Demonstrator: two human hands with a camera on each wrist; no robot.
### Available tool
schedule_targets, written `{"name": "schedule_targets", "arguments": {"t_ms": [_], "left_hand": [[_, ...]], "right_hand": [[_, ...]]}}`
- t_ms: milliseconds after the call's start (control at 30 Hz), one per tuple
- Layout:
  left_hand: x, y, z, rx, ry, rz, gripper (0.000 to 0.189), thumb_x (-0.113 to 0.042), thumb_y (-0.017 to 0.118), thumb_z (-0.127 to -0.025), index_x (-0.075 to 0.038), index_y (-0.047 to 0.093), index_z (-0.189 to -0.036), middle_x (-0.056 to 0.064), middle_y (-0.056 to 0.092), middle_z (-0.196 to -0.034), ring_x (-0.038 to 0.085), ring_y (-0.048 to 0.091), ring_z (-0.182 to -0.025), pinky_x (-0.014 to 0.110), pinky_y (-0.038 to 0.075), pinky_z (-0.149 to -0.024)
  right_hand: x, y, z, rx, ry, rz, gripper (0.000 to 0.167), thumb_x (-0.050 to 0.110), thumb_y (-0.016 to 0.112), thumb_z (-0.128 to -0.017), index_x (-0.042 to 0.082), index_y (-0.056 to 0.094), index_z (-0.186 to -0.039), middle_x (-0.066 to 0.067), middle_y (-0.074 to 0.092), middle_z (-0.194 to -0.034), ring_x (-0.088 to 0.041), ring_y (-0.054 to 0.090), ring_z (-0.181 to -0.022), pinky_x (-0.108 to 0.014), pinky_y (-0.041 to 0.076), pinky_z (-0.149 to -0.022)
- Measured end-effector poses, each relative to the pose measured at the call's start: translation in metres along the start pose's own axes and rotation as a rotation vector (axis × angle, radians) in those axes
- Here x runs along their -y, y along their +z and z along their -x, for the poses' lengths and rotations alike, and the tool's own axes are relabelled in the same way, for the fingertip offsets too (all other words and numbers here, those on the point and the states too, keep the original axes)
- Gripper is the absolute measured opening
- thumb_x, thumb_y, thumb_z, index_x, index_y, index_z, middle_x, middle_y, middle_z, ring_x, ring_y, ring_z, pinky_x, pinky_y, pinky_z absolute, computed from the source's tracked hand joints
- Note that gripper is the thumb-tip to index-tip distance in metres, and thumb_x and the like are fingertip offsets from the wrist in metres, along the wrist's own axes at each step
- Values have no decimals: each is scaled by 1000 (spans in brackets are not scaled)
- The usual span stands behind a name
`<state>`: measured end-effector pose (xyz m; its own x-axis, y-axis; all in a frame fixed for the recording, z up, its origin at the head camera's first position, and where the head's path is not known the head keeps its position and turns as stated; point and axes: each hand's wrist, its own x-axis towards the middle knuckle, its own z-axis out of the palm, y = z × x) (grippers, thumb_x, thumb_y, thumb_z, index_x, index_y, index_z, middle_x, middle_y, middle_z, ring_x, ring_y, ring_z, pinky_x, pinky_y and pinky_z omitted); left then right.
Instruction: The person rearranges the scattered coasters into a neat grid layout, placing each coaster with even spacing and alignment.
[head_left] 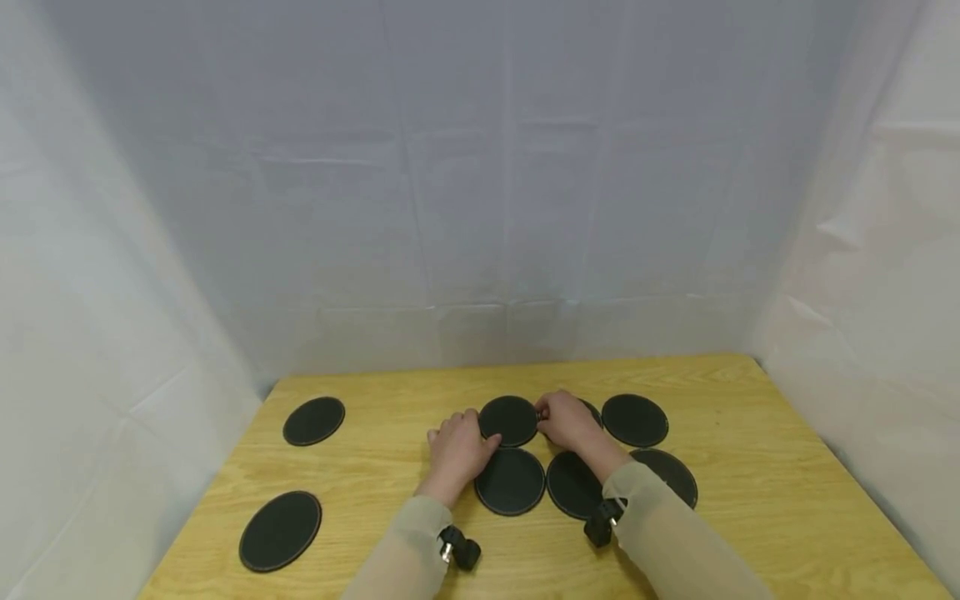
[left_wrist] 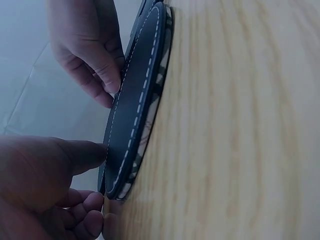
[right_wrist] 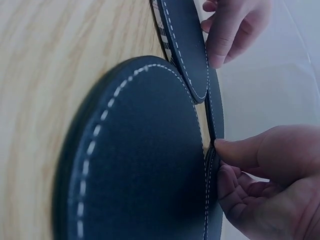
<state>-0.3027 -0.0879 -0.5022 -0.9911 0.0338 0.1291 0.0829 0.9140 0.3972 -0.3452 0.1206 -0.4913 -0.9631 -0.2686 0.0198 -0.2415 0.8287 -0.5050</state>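
Note:
Both hands are at a round black coaster (head_left: 508, 419) with light stitching round its rim, in the back row of a group on the table. My left hand (head_left: 459, 450) grips its left side, the thumb at the near-left edge. From the right, my right hand (head_left: 568, 423) pinches its edge with thumb and curled fingers, where a neighbouring coaster (head_left: 594, 410) is partly hidden by that hand. Just in front lies another coaster (head_left: 510, 483), close to the held one. In the left wrist view, my left thumb (left_wrist: 87, 156) touches the coaster edge.
More coasters lie to the right: one at the back (head_left: 634, 420), one in front (head_left: 570, 483) and one partly under the right sleeve (head_left: 669, 475). Two separate coasters, far (head_left: 314, 421) and near (head_left: 281, 531), lie at left. White sheeting (head_left: 487, 208) encloses the wooden table (head_left: 390, 417).

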Motion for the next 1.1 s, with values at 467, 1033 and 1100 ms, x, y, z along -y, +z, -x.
{"name": "schedule_targets", "arguments": {"t_ms": [467,1033,1100], "left_hand": [[0,-6,8,-3,29,13,51,-35,84,-100,5,69,-128,22,71,-116,41,67,-109,57,43,-94],[17,-11,7,-71,35,28,54,-41,77,-105,1,71,-138,24,73,-128,46,68,-116,63,45,-94],[19,-16,10,-84,43,12,55,-42,75,-106,0,71,-140,23,72,-132,47,68,-118,64,44,-95]], "right_hand": [[4,0,3,8,11,-7,24,3,75,-103,-1,76,-127,-11,71,-107,-27,69,-100,-49,57,-94],[10,7,2,-62,-40,17,29,5,77,-103,-2,75,-130,-16,74,-112,-30,71,-100,-50,59,-90],[14,10,5,-82,-33,26,34,9,77,-104,-3,73,-135,-17,73,-116,-33,71,-104,-51,59,-90]]}}
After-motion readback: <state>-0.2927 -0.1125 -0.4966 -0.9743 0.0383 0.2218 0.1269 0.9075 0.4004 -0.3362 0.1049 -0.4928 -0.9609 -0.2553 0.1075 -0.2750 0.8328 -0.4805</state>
